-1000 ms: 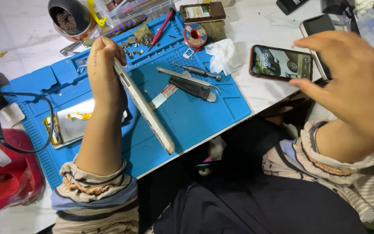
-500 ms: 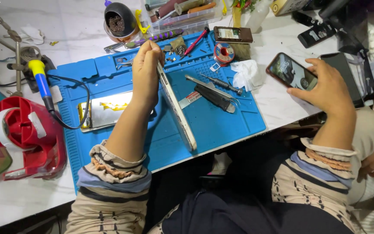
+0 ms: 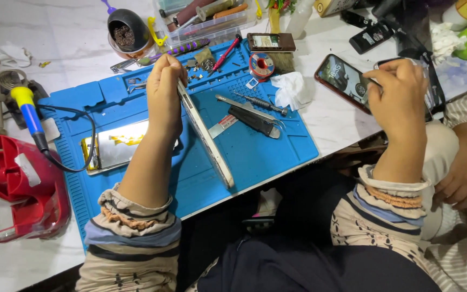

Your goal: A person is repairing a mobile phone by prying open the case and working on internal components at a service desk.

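Note:
My left hand (image 3: 164, 92) holds a thin phone frame (image 3: 206, 138) on its edge over the blue work mat (image 3: 266, 151). My right hand (image 3: 398, 97) grips a phone with a lit screen (image 3: 343, 78) above the white table at the right. An opened phone body with a shiny panel (image 3: 115, 147) lies flat on the mat, left of my left forearm. Tweezers and a screwdriver (image 3: 252, 108) lie on the mat between my hands.
A soldering iron with a blue and yellow handle (image 3: 29, 116) and a red tape dispenser (image 3: 20, 189) sit at the left. A solder spool (image 3: 261, 65), a small phone (image 3: 270, 41), a tissue (image 3: 290, 89) and a parts tray (image 3: 212, 24) lie behind. Another person's hand (image 3: 466, 178) rests at the right.
The view has shifted, so the mat sits further right and lower. My right hand has brought the lit phone closer to the table edge. My left hand keeps the frame upright.

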